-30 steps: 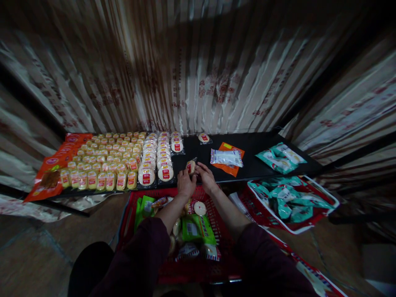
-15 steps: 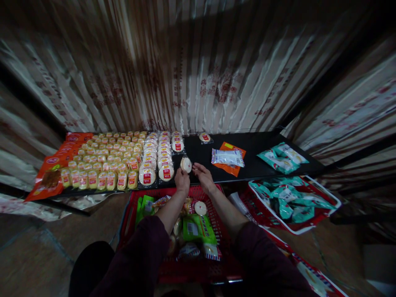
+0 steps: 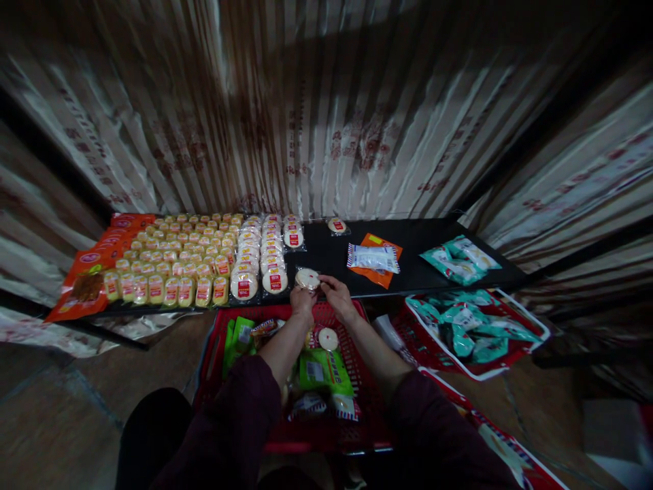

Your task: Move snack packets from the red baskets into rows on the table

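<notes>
A round white cake [image 3: 307, 278] in clear wrap, with a red dot on its face, is held over the front edge of the black shelf [image 3: 321, 252]. My left hand [image 3: 302, 301] is closed around its lower side. My right hand [image 3: 335, 295] pinches the wrap at the cake's right edge; its fingertips are partly hidden. Just left of my hands, rows of similar round cakes [image 3: 275, 280] with red labels stand on the shelf. One more round cake [image 3: 336, 225] lies apart at the back.
Small yellow packaged cakes [image 3: 186, 290] and orange packets [image 3: 84, 272] fill the shelf's left side. A white packet [image 3: 374, 258] and teal packets [image 3: 459, 260] lie rightward. Below are a red basket [image 3: 204, 381] holding green packets [image 3: 326, 372] and another basket [image 3: 482, 376] of teal packets.
My right hand has moved in to the cake's edge, its fingers now closed on the wrap. The cake has tipped flatter and sits slightly lower in my left hand.
</notes>
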`<state>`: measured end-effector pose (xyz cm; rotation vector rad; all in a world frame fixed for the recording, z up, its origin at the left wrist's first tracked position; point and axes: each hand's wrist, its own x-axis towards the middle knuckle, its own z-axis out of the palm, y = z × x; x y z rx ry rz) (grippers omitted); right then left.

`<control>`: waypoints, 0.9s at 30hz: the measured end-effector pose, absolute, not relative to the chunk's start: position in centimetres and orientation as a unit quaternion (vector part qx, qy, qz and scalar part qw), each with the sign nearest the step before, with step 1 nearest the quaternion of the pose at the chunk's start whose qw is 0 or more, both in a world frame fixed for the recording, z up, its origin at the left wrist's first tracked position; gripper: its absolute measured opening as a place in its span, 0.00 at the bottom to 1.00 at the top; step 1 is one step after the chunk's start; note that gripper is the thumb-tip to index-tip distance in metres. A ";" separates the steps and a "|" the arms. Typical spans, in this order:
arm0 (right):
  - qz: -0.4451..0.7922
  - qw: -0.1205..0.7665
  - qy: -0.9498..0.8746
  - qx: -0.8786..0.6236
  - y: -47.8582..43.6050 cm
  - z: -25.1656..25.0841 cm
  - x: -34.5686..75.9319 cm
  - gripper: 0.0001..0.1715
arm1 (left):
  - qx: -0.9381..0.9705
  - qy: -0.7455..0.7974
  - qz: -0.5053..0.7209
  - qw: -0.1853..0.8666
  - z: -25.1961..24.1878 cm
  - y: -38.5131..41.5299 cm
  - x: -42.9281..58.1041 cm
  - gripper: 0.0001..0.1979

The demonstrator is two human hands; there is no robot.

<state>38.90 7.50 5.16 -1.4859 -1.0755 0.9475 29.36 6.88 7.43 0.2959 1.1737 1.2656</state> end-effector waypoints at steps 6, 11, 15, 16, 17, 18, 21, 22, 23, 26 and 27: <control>0.362 0.492 -0.477 -0.632 6.5 5.1 38.7 0.13 | 0.064 0.516 0.532 0.668 7.8 5.8 29.2 0.11; 0.245 0.433 -0.537 -0.681 5.5 6.2 38.0 0.12 | 0.117 0.509 0.545 0.656 7.3 4.7 29.6 0.11; 0.242 0.391 -0.566 -0.684 4.7 7.6 37.3 0.15 | 0.198 0.532 0.555 0.608 6.7 4.1 29.9 0.12; 0.249 0.387 -0.570 -0.681 4.5 8.0 37.1 0.17 | 0.220 0.535 0.553 0.600 6.6 3.9 29.9 0.13; 0.257 0.385 -0.571 -0.677 4.4 8.3 37.0 0.20 | 0.241 0.539 0.550 0.591 6.5 3.7 30.0 0.14; 0.267 0.384 -0.571 -0.674 4.2 8.7 36.9 0.23 | 0.262 0.541 0.548 0.582 6.5 3.6 30.0 0.16; 0.299 0.368 -0.562 -0.678 4.0 9.7 36.7 0.29 | 0.324 0.537 0.537 0.564 6.5 3.0 30.3 0.19; 0.307 0.360 -0.557 -0.683 3.9 10.0 36.7 0.30 | 0.343 0.536 0.531 0.558 6.5 2.8 30.4 0.20; 0.315 0.353 -0.552 -0.687 3.9 10.2 36.7 0.30 | 0.361 0.539 0.525 0.551 6.5 2.6 30.4 0.21; 0.332 0.348 -0.541 -0.690 4.0 10.3 36.9 0.25 | 0.413 0.565 0.500 0.511 6.6 2.1 30.4 0.24; 0.337 0.358 -0.534 -0.688 4.1 10.1 37.1 0.23 | 0.431 0.576 0.489 0.494 6.6 2.0 30.3 0.25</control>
